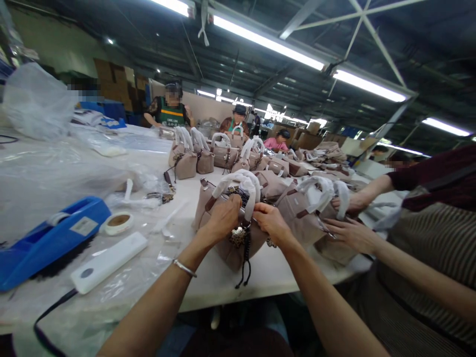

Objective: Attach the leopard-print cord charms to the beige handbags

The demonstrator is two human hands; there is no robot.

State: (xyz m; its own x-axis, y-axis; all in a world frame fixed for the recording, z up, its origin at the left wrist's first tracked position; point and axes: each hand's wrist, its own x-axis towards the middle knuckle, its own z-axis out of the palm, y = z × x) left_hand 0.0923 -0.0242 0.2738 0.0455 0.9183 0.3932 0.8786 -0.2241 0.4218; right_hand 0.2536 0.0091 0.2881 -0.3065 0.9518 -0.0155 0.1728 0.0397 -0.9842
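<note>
A beige handbag (pixel 230 253) stands on the table in front of me, its two handles (pixel 253 191) wrapped in white material. A leopard-print charm (pixel 238 238) and a dark braided cord (pixel 246 250) hang on its near side. My left hand (pixel 225 216) is closed at the bag's top, beside a handle; what its fingers pinch is hidden. On the other side, my right hand (pixel 273 222) grips the bag's upper edge near the handle base, with bent fingers.
To the left are a blue tape dispenser (pixel 63 238), a tape roll (pixel 118 223), a white corded device (pixel 107 263) and plastic sheeting (pixel 67 168). Several more handbags (pixel 186 161) stand beyond. At right, a co-worker's hands (pixel 351 233) touch another bag (pixel 301 218). Other people sit across the table.
</note>
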